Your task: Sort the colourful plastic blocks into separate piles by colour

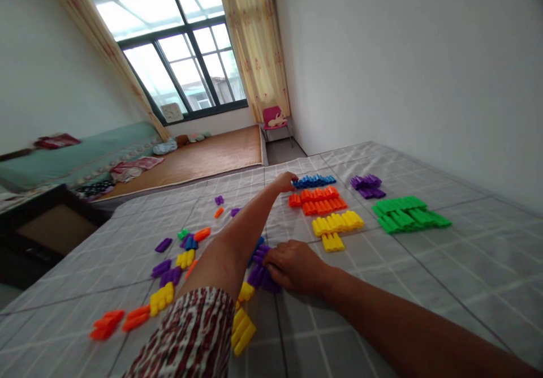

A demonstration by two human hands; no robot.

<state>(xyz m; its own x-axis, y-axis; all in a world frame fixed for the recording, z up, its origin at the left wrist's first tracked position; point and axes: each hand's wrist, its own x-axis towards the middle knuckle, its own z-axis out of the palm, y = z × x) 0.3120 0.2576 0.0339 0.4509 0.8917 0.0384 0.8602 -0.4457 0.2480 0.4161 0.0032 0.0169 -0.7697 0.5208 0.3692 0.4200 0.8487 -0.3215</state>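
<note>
My left hand (pixel 287 181) reaches far forward, its closed fingertips at the left end of the blue row of pieces (pixel 314 181); what they pinch is too small to make out. Nearer to me, my right hand (pixel 292 263) has its fingers curled at purple pieces (pixel 257 273). Right of my left hand lie orange rows (pixel 320 200), yellow rows (pixel 338 222), a small purple group (pixel 367 185) and green rows (pixel 409 214). Loose yellow pieces (pixel 242 331) are below the purple ones. My left forearm hides part of the scattered pieces.
On the left of the checked cloth (pixel 331 321) lie scattered orange (pixel 107 325), yellow (pixel 162 299) and purple pieces (pixel 161 268). Beyond are a dark cabinet (pixel 46 231), a low bed (pixel 212 154), a pink chair (pixel 272 116) and a window. A white wall (pixel 403 72) borders the right.
</note>
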